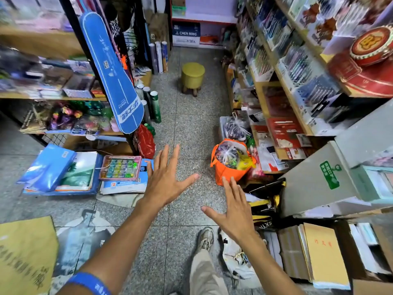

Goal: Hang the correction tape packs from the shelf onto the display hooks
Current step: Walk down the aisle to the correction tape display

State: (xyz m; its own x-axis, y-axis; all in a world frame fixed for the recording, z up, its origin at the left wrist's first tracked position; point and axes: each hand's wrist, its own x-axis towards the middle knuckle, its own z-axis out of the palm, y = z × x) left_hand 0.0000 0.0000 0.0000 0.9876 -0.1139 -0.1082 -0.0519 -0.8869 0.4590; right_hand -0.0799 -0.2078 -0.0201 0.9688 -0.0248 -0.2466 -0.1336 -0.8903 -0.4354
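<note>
My left hand [165,177] is stretched out over the aisle floor with its fingers spread, holding nothing. To its right, my right hand [236,209] is also spread flat and empty, hovering above the floor near the orange bag. Shelves [282,81] on the right carry rows of pen and stationery boxes. I cannot make out any correction tape packs or display hooks in this view.
A narrow speckled-tile aisle runs ahead to a yellow stool [192,77]. An orange bag [229,165] of goods sits right of centre. Books and a colourful tray [120,168] lie on the floor at left. A blue racket cover [114,77] hangs from the left rack. My foot [205,239] is below.
</note>
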